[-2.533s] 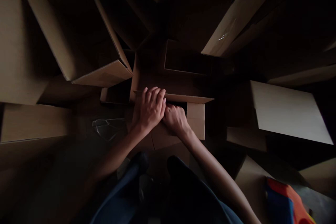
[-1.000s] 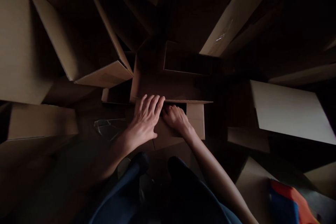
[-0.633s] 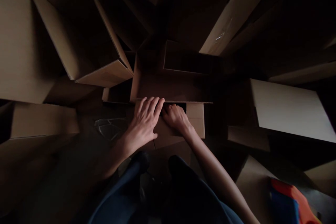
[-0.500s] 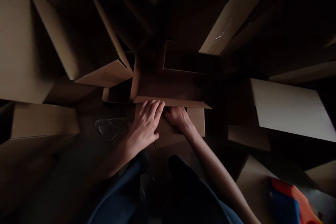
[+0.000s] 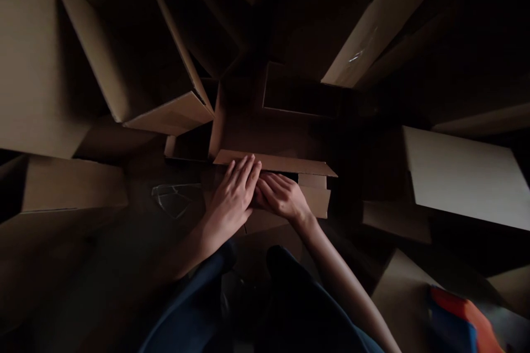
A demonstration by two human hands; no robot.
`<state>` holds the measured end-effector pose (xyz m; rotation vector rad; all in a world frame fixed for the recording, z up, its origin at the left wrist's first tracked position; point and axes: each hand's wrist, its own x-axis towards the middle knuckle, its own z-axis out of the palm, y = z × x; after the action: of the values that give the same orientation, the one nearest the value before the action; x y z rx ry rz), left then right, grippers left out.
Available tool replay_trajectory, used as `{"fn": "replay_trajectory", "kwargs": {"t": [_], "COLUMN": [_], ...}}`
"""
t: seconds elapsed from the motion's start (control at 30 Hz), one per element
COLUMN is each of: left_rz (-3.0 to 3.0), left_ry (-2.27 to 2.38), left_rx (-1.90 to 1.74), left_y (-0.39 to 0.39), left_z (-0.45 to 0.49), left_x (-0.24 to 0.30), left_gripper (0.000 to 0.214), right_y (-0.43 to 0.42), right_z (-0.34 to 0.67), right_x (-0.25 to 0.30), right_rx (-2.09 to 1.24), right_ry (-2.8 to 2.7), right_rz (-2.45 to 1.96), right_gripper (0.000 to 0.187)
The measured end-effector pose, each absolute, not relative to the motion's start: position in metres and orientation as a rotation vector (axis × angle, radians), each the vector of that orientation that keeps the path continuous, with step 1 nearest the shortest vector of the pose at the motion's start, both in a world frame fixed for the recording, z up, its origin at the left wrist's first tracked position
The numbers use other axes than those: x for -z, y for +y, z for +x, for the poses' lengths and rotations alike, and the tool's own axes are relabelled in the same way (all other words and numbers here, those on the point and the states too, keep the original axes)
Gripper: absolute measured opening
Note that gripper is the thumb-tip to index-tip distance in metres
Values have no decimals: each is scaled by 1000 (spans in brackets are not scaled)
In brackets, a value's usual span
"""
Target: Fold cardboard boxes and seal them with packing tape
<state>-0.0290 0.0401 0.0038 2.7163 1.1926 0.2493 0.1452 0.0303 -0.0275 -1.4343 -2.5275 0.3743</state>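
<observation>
- Looked down in dim light on a small cardboard box (image 5: 317, 204), just ahead of the legs, long axis running left to right.
- Touched its far flap (image 5: 290, 163), folded over toward the body, with left hand (image 5: 234, 198); grip open, fingers flat, nothing held.
- Rested right hand (image 5: 284, 198) against the left; grip open too, flat on the box's near side.
- Hemmed in by larger boxes (image 5: 464, 176).

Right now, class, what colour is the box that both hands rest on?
Plain brown: the cardboard box looks unprinted, as far as the dim head view shows.
</observation>
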Motion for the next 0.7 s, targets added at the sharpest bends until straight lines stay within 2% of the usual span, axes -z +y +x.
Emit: {"fn": "replay_trajectory", "kwargs": {"t": [0.1, 0.3, 0.4, 0.7], "left_rz": [2698, 2742, 2776, 2806], "left_ry": [1178, 1194, 1195, 1223], "left_rx": [-263, -151, -132, -65], "left_y": [38, 34, 33, 31], "left_z": [-31, -30, -30, -28], "left_x": [0, -1, -3, -1], "left_gripper": [90, 90, 87, 78], "right_y": [14, 27, 46, 53], "right_z": [156, 168, 166, 160], "right_x": [30, -3, -14, 6], "right_rx": [-282, -39, -115, -531], "right_ry": [-2400, -1821, -1769, -2051], "right_rz": [-1399, -1786, -1857, -2047], "right_gripper": [49, 49, 52, 63]}}
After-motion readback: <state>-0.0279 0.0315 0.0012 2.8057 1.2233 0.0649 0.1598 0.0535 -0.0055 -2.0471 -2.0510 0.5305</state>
